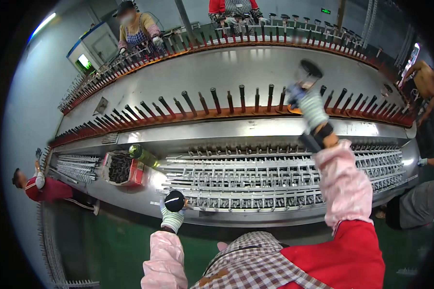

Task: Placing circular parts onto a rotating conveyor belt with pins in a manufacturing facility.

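Observation:
My left hand (171, 219), in a striped knit glove, is closed around a round black piece with a white stripe (174, 201) at the near edge of the metal bench. My right hand (298, 96), gloved too and smeared by motion, reaches across to the row of upright spindles (229, 101). A dark, round-headed piece (310, 71) stands up from its fingers, over the steel surface. Glove and blur hide the grip's details. Between my arms lie several long metal racks with pegs (246, 180).
A red-and-white box of small black parts (130, 177) and a green bottle (143, 155) stand left of the racks. More metal bars (74, 167) lie farther left. Across the line, people (140, 31) work behind another spindle row. Other people are at both sides.

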A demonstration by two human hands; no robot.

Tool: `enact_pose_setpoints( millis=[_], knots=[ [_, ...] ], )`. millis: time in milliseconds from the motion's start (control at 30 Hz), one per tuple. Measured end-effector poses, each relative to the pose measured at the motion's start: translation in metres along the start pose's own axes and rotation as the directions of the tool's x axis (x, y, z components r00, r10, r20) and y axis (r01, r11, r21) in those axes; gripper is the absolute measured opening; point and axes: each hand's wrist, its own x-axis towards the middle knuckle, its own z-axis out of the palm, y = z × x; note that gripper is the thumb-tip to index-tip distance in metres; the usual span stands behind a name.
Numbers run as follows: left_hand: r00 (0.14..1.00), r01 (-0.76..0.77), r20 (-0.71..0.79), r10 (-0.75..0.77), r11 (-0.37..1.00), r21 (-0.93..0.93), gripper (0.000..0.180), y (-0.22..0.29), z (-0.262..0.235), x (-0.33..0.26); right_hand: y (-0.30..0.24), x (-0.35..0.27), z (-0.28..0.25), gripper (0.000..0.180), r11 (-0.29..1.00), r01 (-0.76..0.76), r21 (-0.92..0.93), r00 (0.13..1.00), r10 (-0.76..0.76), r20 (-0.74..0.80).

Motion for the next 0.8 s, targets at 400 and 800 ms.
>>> enact_pose_setpoints(
  millis=[400, 800],
  knots=[
    [0.999, -0.011, 0.034, 0.000, 0.948, 0.319, 0.043, -0.002, 0.080, -0.021, 0.079, -0.284, 0.168, 0.029, 0.990, 0.126, -0.063, 0.956, -0.105, 0.273],
    [0.739, -0.525, 0.672, 0.049, -0.584, 0.619, 0.028, 0.021, 0.114, -0.025, 0.146, -0.282, 0.199, 0.022, 0.832, 0.007, -0.555, 0.986, 0.087, 0.144]
  ],
)
